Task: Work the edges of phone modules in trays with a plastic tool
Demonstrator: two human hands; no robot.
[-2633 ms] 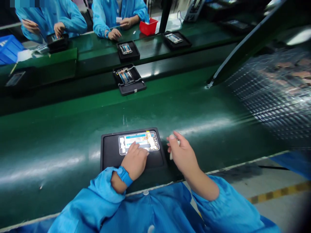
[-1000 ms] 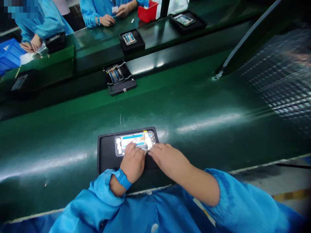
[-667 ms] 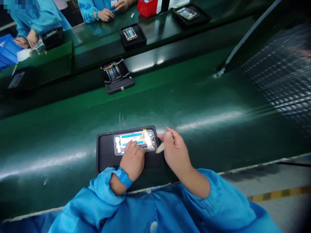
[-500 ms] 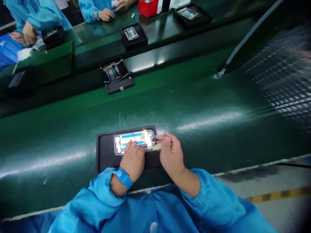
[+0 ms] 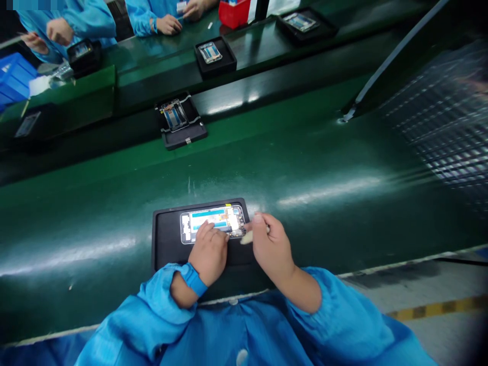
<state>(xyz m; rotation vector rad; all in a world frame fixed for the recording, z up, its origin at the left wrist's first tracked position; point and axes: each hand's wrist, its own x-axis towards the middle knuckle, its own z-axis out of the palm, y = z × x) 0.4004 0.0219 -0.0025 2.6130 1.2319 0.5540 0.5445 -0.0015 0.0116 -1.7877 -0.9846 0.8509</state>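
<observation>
An opened phone (image 5: 234, 222), its inner parts and blue strips showing, lies in a black tray (image 5: 166, 239) at the bench's near edge. Across its lower side rests my left hand (image 5: 209, 251), fingers laid on the phone and covering part of it. My right hand (image 5: 272, 249) is closed around a pale pry stick (image 5: 247, 237) with a tapered end. The stick's end is just off the phone's lower right corner, and a fingertip is near the phone's right end.
Another black tray (image 5: 185, 140) with an opened phone sits farther up the bench. Beyond are more trays with phones, a red bin (image 5: 234, 14) and a blue bin (image 5: 14, 79). Co-workers' hands (image 5: 170, 24) are at the far side. A metal bar (image 5: 396, 56) slants at right.
My right hand has drawn slightly right, and the stick's end has moved off the phone's corner. My left hand stays in place. A co-worker's hands at upper left have lifted.
</observation>
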